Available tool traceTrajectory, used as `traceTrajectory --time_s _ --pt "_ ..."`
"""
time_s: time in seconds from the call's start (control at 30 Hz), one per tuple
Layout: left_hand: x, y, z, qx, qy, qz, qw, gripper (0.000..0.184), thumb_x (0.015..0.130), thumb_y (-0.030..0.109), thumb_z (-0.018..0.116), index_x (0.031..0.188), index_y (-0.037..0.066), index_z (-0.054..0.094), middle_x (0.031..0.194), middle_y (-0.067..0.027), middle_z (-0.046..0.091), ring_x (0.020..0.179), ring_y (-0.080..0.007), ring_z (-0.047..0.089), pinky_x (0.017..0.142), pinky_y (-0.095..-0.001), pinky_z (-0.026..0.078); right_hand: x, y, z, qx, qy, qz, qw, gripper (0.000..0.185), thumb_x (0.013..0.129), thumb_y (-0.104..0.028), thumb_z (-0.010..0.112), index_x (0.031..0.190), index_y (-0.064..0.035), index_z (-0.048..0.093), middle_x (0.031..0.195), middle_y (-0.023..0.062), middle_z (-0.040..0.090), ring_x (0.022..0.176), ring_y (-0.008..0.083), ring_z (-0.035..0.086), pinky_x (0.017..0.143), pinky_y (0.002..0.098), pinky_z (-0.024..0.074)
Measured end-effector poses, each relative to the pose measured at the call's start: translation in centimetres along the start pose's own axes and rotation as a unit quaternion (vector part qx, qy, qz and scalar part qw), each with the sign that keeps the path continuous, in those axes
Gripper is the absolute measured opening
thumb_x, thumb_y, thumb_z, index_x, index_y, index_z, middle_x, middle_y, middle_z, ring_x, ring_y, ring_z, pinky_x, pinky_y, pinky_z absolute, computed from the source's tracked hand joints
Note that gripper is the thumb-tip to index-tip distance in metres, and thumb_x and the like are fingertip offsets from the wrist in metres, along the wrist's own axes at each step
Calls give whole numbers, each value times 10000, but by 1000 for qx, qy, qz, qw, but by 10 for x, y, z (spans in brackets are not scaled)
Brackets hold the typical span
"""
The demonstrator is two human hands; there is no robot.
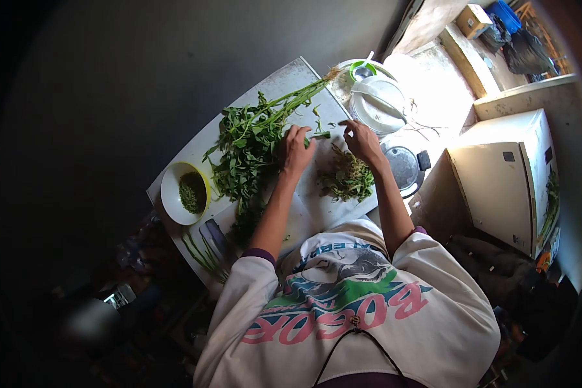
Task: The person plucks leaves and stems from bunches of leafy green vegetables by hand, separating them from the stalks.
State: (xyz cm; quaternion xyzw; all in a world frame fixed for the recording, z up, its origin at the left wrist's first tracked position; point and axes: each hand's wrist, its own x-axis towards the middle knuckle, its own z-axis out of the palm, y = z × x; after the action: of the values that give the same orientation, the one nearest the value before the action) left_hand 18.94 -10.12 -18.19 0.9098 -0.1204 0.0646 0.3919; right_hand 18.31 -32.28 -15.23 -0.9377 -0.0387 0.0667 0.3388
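A large bunch of leafy green stems [242,152] lies across the white table, its roots pointing to the far corner. At its right edge, my left hand [296,152] has bent fingers closed around a short leafy green stem [321,135]. Just to the right, my right hand [363,141] hovers with its index finger stretched and thumb apart, with nothing visible in it. Below my right hand sits a pile of picked greens and roots [348,178]. Small leaf scraps [317,112] lie beyond the hands.
A white and yellow bowl [172,194] holds chopped greens at the left. Near it lie a dark blade-like object [215,236] and thin green stalks [204,255]. Right of the table [291,77] stand a white rice cooker [378,103], a lidded pot [402,169] and a small fridge [491,184].
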Motion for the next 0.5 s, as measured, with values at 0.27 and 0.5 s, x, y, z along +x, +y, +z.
traceTrajectory --time_s 0.27,0.5 --pt "8 4 26 81 -27 9 996 188 800 143 747 983 122 711 933 -69 608 907 -286 606 818 -450 451 26 9 46 38 54 -7 998 220 829 -127 680 1045 -87 701 963 135 682 892 340 672 772 431 535" --pt "3 -7 -2 126 23 0 992 41 787 156 702 801 120 688 824 -67 631 811 -295 636 727 -436 482 -2 5 20 -114 -109 34 987 151 840 -118 636 951 -77 729 918 135 703 838 338 691 747 420 541"
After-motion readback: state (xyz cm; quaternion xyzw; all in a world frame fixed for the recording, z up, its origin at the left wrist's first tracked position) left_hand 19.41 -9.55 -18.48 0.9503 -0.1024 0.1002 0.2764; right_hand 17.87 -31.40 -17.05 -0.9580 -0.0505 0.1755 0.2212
